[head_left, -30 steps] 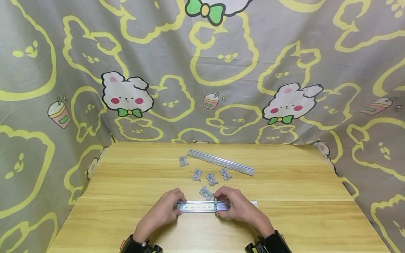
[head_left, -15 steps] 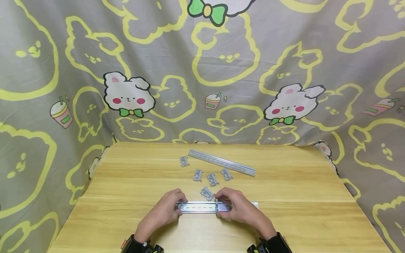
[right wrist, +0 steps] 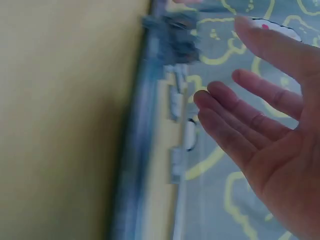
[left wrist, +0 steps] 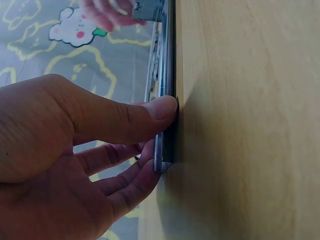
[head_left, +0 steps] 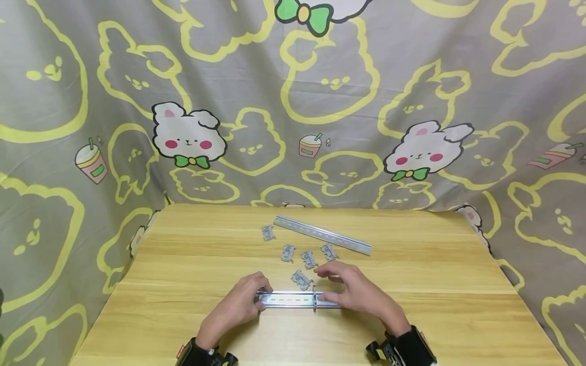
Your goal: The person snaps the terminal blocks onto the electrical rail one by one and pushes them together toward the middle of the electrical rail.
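A slotted metal DIN rail lies crosswise near the front of the table. My left hand grips its left end, thumb on the near edge and fingers at the far edge, as the left wrist view shows. A grey terminal block stands upright across the rail, right of its middle. Just to the right of that block, my right hand hovers over the rail and hides its right end. In the right wrist view its fingers are spread and relaxed, apart from the terminal block, with nothing between them.
Behind the rail, several loose grey terminal blocks lie flat, the closest block just past the far edge. A second DIN rail lies slanted farther back. A patterned curtain hangs behind the wooden table.
My right hand has let go of the terminal block on the rail and drawn back to the right, its fingers opening. The block stays standing there. My left hand keeps its grip.
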A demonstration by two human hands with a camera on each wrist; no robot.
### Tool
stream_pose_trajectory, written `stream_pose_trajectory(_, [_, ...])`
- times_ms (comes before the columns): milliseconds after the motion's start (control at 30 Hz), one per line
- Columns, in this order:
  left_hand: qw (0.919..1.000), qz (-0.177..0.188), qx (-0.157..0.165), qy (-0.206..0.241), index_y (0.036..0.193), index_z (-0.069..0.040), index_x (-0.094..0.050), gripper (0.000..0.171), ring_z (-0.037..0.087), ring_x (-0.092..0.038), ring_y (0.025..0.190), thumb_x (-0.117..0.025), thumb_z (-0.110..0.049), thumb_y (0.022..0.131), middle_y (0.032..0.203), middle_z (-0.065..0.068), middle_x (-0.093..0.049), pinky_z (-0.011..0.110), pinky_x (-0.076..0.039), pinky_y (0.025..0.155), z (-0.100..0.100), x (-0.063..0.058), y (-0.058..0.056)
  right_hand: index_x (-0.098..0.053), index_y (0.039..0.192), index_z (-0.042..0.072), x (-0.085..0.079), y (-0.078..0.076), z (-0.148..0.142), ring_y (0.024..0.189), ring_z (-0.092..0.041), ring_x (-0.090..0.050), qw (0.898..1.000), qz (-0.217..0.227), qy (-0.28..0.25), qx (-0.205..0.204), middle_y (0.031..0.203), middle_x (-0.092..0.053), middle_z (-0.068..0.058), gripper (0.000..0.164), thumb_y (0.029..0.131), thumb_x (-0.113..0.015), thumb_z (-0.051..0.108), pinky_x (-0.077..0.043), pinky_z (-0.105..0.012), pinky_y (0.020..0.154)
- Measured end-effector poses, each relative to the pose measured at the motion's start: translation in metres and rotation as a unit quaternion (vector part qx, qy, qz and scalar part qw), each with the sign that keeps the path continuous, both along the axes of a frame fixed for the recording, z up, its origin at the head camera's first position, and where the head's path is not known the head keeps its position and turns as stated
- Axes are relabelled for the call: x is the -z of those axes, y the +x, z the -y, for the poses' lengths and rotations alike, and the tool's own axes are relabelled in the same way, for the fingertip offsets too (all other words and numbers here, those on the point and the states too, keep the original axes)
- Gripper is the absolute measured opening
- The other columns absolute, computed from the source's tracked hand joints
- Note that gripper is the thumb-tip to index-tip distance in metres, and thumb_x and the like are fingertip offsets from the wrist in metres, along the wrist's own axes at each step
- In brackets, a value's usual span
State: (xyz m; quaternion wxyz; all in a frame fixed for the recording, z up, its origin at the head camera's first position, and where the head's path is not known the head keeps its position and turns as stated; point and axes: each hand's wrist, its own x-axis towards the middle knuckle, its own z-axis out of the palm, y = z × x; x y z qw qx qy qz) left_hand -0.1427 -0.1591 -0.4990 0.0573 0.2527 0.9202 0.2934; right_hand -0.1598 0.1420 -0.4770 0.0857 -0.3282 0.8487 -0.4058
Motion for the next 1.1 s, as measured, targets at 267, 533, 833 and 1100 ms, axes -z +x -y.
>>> stream_pose_trajectory(267, [1.0000, -0.002, 0.001, 0.001, 0.093, -0.007, -0.071, 0.029, 0.020, -0.060, 0.087, -0.076, 0.004, 0.068, 0.091, -0.001, -0.063, 0.039, -0.056, 0.080, 0.000, -0.001, 0.000, -0.069, 0.118, 0.012, -0.030, -0.030, 0.020, 0.111, -0.017, -0.058, 0.980, -0.133, 0.133, -0.065, 0.118, -0.064, 0.000, 0.033, 0.087, -0.067, 0.000, -0.054, -0.035, 0.090])
stream_pose_trajectory(533, [1.0000, -0.004, 0.001, 0.005, 0.092, -0.008, -0.071, 0.029, 0.020, -0.060, 0.086, -0.076, 0.005, 0.067, 0.090, -0.001, -0.063, 0.038, -0.056, 0.078, 0.000, -0.002, 0.001, -0.070, 0.116, 0.005, -0.029, -0.048, 0.042, 0.110, -0.020, -0.060, 0.968, -0.118, 0.178, -0.133, 0.119, -0.063, -0.004, 0.045, 0.078, -0.062, -0.017, -0.054, -0.029, 0.091])
stream_pose_trajectory(833, [1.0000, -0.006, 0.000, 0.004, 0.093, -0.008, -0.071, 0.030, 0.018, -0.060, 0.086, -0.076, 0.006, 0.066, 0.091, -0.001, -0.063, 0.036, -0.056, 0.077, 0.002, 0.000, -0.001, -0.072, 0.116, 0.007, -0.023, -0.056, 0.064, 0.106, -0.017, -0.061, 0.956, -0.097, 0.223, -0.164, 0.115, -0.066, -0.003, 0.047, 0.073, -0.071, -0.012, -0.053, -0.027, 0.091])
stream_pose_trajectory(1100, [0.9999, -0.010, 0.006, 0.005, 0.092, -0.007, -0.071, 0.029, 0.018, -0.060, 0.086, -0.076, 0.007, 0.067, 0.090, -0.001, -0.063, 0.035, -0.056, 0.076, 0.001, -0.001, -0.001, -0.075, 0.112, 0.012, -0.017, -0.055, 0.070, 0.102, -0.014, -0.061, 0.953, -0.071, 0.249, -0.157, 0.110, -0.066, 0.001, 0.048, 0.070, -0.077, -0.011, -0.054, -0.026, 0.089])
